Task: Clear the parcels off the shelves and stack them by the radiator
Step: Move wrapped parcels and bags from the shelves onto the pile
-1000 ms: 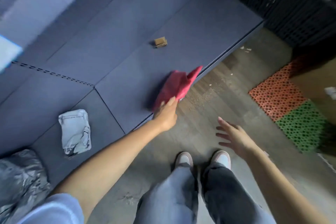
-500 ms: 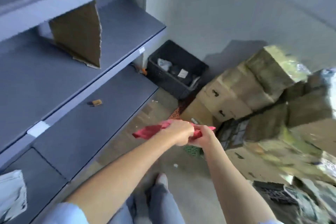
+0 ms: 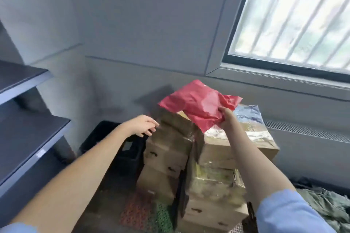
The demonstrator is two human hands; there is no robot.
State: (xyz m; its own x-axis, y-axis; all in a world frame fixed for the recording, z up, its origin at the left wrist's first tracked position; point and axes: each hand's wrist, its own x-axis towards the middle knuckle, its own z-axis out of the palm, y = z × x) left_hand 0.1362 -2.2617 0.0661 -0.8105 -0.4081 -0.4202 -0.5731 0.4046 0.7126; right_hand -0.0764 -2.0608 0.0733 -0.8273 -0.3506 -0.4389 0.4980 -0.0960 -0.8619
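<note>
The red parcel (image 3: 198,103) is a thin, slightly glossy and wrinkled plastic bag, the stacked boxes (image 3: 166,155) are matt brown cardboard partly wrapped in shiny clear tape, the shelves (image 3: 28,134) look smooth, matt and dark grey, and the crate (image 3: 106,132) is black plastic.

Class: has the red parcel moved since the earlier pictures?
Yes. The red parcel, gripped by the right hand, went from the shelf onto the stacked boxes.
</note>
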